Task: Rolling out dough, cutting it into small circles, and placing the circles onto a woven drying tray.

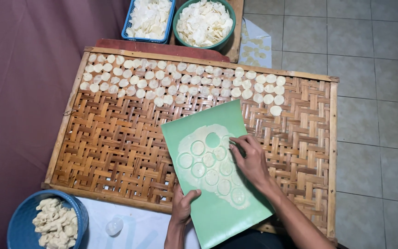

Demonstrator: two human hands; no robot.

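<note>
The left hand holds the near edge of a green mat, with the thumb on top and the fingers tucked under it, pinching it tight. The mat lies tilted on a big woven bamboo tray, with its long side running from the person up and a bit to the left. A thin sheet of pale dough sticks to the mat, and round circles are cut into it.

The right hand rests on the dough at its right side. Its fingers are close together and point left, with the tips pressing at a dough circle near the top. The other circles lie to the left of and below those fingertips. The right hand is the nearer one to them.

Small dough rounds sit in rows along the far side of the tray. Past them stand a blue basket and a green bowl, both full of white chips. A blue bowl of dough scraps sits near the left corner. No labels or signs show.
</note>
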